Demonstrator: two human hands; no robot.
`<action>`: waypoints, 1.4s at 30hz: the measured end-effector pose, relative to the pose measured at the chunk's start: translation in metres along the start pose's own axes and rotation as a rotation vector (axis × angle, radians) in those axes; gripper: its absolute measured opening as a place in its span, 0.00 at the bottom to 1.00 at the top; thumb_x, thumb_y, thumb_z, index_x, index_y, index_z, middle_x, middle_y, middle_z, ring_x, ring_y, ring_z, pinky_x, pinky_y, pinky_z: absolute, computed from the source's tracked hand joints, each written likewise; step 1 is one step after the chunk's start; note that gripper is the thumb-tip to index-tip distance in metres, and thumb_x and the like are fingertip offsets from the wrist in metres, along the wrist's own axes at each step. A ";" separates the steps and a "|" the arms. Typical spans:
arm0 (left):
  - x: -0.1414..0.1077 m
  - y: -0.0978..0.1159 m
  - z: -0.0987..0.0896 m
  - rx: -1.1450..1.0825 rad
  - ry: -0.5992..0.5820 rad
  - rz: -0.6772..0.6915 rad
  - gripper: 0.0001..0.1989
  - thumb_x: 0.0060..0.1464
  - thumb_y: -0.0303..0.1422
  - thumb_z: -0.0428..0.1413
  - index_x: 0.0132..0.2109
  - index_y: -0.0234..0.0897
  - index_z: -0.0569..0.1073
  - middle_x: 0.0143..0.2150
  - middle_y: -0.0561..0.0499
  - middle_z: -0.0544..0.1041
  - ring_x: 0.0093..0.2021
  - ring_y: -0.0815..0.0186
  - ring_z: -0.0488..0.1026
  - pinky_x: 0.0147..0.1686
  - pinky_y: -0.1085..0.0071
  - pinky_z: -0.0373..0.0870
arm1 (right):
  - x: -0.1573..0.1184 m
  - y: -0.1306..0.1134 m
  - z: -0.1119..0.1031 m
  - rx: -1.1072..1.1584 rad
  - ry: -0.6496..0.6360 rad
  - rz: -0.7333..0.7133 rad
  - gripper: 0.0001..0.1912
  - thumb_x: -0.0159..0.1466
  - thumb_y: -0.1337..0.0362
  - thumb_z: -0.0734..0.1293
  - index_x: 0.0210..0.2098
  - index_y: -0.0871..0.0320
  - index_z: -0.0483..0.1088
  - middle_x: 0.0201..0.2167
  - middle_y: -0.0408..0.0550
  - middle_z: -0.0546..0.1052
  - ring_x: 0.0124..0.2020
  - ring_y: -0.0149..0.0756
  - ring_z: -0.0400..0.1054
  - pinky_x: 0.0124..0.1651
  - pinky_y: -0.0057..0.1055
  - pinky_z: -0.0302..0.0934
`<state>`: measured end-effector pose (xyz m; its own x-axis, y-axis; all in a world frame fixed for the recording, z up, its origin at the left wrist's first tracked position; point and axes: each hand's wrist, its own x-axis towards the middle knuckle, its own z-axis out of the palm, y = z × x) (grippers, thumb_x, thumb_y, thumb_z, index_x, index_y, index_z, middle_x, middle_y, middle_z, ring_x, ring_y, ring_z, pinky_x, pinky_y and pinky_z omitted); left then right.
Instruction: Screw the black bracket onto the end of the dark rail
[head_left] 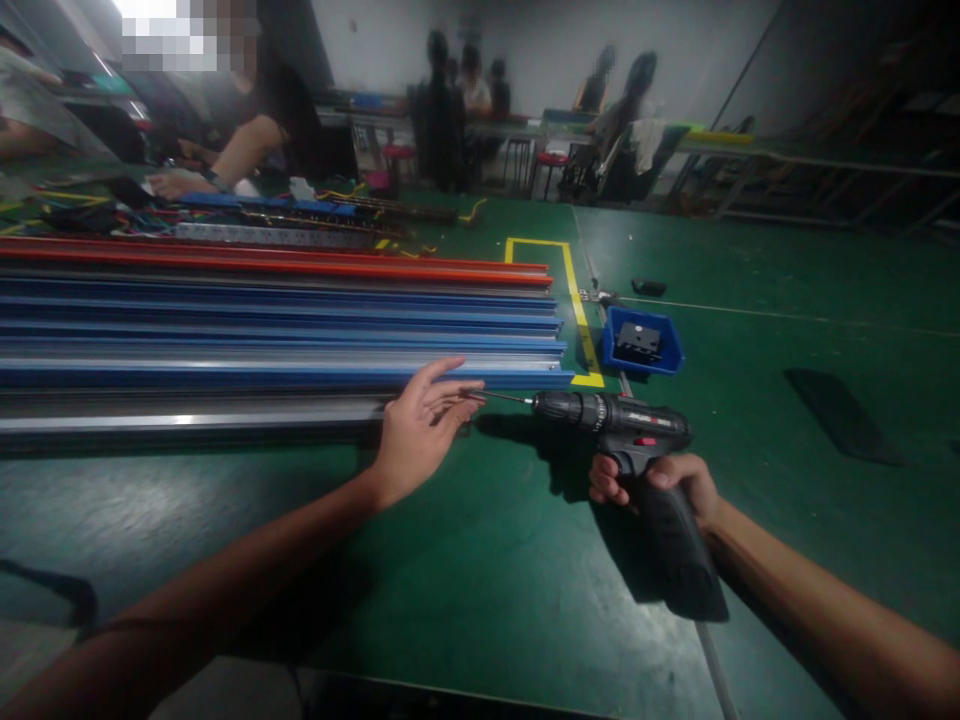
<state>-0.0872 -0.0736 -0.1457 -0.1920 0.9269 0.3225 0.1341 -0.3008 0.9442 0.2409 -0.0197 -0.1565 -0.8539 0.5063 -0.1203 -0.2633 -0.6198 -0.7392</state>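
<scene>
My right hand (pixel 660 485) is wrapped around the grip of a black cordless drill (pixel 645 425), which points left. A long thin driver bit (pixel 506 398) extends from its chuck. At the tip of that bit, the thumb and fingers of my left hand (pixel 424 425) are pinched together. Whatever small thing they hold there is too small to make out. Just behind my left hand lies a dark grey metal profile (pixel 187 415), partly hidden by it. Several blue profiles (pixel 300 325) and orange-red profiles (pixel 300 258) lie parallel beyond.
Right of the yellow tape outline (pixel 576 300), a blue bin (pixel 671 345) holds black parts. A flat dark object (pixel 844 415) lies farther right on the green table (pixel 787 520). Wires and a power strip (pixel 277 235) sit behind the profiles. Across the table, a co-worker's arm (pixel 251 150) rests among wires.
</scene>
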 end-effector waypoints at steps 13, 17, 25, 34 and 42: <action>0.029 0.028 -0.042 1.447 -0.276 0.396 0.23 0.69 0.47 0.51 0.52 0.30 0.75 0.48 0.36 0.78 0.45 0.50 0.77 0.39 0.59 0.73 | -0.003 -0.007 -0.006 0.056 0.019 -0.001 0.22 0.53 0.65 0.71 0.45 0.69 0.79 0.37 0.55 0.79 0.36 0.38 0.73 0.53 0.40 0.71; 0.024 0.033 -0.033 1.515 -0.387 0.083 0.34 0.69 0.57 0.40 0.46 0.32 0.77 0.40 0.38 0.81 0.37 0.50 0.79 0.31 0.63 0.67 | -0.005 -0.010 -0.004 0.089 0.089 0.020 0.19 0.55 0.67 0.71 0.46 0.67 0.79 0.38 0.55 0.80 0.35 0.38 0.74 0.55 0.40 0.72; 0.015 0.017 -0.026 1.497 -0.500 0.124 0.33 0.70 0.50 0.39 0.38 0.32 0.82 0.37 0.38 0.85 0.35 0.47 0.82 0.31 0.61 0.67 | -0.004 -0.011 -0.006 0.101 0.083 -0.008 0.20 0.55 0.69 0.71 0.47 0.72 0.78 0.39 0.57 0.80 0.38 0.38 0.75 0.55 0.43 0.73; 0.011 0.016 -0.029 1.488 -0.465 0.233 0.30 0.68 0.45 0.42 0.33 0.32 0.83 0.33 0.39 0.85 0.32 0.50 0.82 0.29 0.61 0.68 | -0.004 -0.010 -0.008 0.126 0.038 0.037 0.21 0.56 0.71 0.70 0.48 0.73 0.78 0.41 0.59 0.81 0.39 0.39 0.78 0.58 0.43 0.73; 0.007 0.020 -0.025 1.481 -0.476 0.189 0.33 0.70 0.51 0.41 0.34 0.34 0.82 0.35 0.41 0.85 0.33 0.50 0.82 0.29 0.63 0.63 | -0.003 -0.009 -0.010 0.112 0.043 0.061 0.20 0.56 0.70 0.70 0.48 0.71 0.79 0.41 0.57 0.82 0.40 0.40 0.79 0.59 0.42 0.73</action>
<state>-0.1100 -0.0789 -0.1226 0.2122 0.9717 0.1040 0.9741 -0.2019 -0.1017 0.2508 -0.0098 -0.1556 -0.8507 0.4891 -0.1926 -0.2620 -0.7122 -0.6512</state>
